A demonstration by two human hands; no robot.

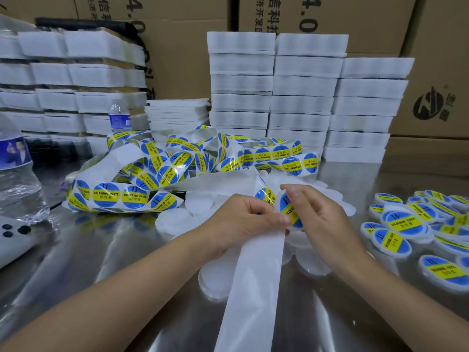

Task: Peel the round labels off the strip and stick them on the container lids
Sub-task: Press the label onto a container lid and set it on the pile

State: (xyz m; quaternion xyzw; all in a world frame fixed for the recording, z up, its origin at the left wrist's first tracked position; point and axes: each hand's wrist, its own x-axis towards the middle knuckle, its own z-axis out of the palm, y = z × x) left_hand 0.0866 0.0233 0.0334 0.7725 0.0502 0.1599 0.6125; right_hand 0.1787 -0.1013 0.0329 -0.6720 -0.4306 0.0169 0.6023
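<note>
A long strip of round blue-and-yellow "soldering paste" labels (162,171) lies tangled across the middle of the metal table (101,262). Its bare white backing (251,283) runs down toward me. My left hand (243,224) pinches the strip where the labels end. My right hand (319,214) pinches one round label (289,207) that is partly lifted off the backing. Plain white lids (213,280) lie scattered under and around both hands. Labelled lids (406,222) lie in a pile at the right.
Stacks of white foam trays (302,97) stand behind the strip and at the back left. Two water bottles, a large one (17,174) and a small one (119,118), stand at the left. A grey device (12,237) lies at the left edge. Cardboard boxes (431,72) line the back.
</note>
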